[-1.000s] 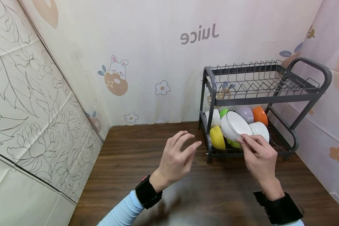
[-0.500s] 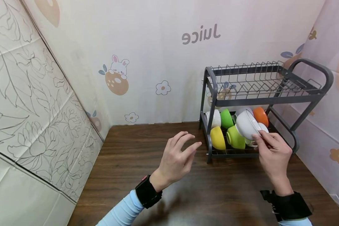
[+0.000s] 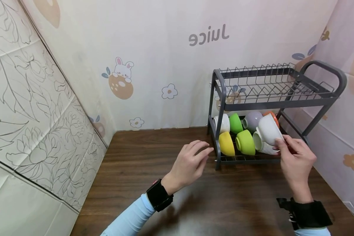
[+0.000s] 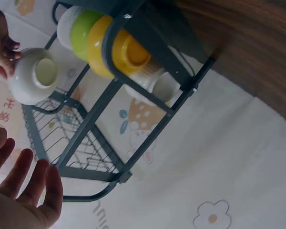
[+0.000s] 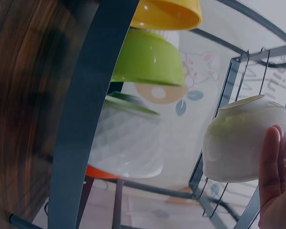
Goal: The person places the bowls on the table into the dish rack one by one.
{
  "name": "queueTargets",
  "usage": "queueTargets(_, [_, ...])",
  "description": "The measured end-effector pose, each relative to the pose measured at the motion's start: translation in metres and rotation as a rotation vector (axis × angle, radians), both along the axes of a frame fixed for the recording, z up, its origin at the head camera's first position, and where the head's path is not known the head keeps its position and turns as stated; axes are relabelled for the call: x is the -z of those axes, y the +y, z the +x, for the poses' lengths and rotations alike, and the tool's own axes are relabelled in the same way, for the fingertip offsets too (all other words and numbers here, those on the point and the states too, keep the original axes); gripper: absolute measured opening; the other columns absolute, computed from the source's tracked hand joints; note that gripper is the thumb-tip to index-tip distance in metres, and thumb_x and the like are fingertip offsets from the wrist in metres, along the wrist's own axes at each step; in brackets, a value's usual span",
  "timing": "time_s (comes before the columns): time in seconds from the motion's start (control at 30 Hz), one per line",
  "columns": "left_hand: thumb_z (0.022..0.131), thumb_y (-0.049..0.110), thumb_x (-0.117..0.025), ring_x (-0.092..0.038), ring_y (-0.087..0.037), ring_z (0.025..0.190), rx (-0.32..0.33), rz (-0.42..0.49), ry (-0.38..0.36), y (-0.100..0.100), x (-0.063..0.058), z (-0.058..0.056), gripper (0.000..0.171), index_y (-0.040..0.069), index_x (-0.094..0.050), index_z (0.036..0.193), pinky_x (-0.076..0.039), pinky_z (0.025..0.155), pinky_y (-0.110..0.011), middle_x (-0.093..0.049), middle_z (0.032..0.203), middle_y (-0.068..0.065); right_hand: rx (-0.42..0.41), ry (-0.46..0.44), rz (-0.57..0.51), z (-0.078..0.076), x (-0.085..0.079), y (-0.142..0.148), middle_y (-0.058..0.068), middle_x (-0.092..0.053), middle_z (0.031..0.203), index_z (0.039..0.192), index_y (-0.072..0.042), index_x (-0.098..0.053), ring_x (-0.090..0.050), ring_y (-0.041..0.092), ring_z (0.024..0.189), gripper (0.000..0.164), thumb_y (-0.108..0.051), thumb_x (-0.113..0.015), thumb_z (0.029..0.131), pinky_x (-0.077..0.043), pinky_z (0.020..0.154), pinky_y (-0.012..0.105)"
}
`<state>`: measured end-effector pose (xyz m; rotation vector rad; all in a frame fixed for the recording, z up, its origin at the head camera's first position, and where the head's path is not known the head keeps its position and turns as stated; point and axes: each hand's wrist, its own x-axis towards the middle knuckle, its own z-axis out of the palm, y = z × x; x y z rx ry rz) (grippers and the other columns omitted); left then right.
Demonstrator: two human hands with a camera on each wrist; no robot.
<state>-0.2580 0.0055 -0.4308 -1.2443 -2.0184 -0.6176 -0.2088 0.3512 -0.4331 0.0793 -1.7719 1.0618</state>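
A white bowl (image 3: 269, 130) is pinched at its rim by my right hand (image 3: 296, 160), tilted on its side in front of the dish rack's lower tier. Behind it, a white textured bowl (image 5: 128, 140) lies partly hidden in the head view. To its left on that tier lie a lime green bowl (image 3: 245, 142) and a yellow bowl (image 3: 226, 144). My left hand (image 3: 190, 162) hovers over the table left of the rack, fingers loosely bent and holding nothing.
The grey two-tier dish rack (image 3: 280, 105) stands at the right against the patterned wall. In its lower back row are a white ribbed bowl (image 3: 222, 124), a green bowl (image 3: 235, 123), a purple bowl (image 3: 252, 120) and an orange bowl (image 3: 275, 118). Dark wooden table (image 3: 141, 157) spreads leftward.
My right hand has moved right with the white bowl, turning its opening away to the right and uncovering the lime green bowl. The left hand has shifted slightly right.
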Motion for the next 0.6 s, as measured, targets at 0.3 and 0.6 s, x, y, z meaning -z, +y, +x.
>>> queueTargets(0.3, [0.103,0.014,-0.067,-0.055,-0.023,0.132,-0.018,-0.104,-0.129,0.014,0.016,-0.011,0.035,0.011,-0.068,0.138,-0.051,0.098,-0.041,-0.06,0.141,-0.007,0.029,-0.011,-0.187,-0.007,-0.007,0.037,0.001,-0.063,0.093,0.118,0.01,-0.075,-0.071,-0.001,0.07,0.023,0.006,-0.071,0.095,-0.055,0.061,0.014])
queueTargets(0.6, [0.106,0.021,-0.061,-0.051,-0.022,0.133,-0.096,-0.216,-0.11,0.023,0.026,-0.019,0.041,0.013,-0.062,0.146,-0.05,0.092,-0.037,-0.04,0.165,-0.005,0.005,-0.009,-0.442,-0.007,-0.003,0.061,0.004,-0.075,0.096,0.12,0.01,-0.074,-0.072,0.006,0.063,0.027,0.002,-0.075,0.094,-0.056,0.057,0.018])
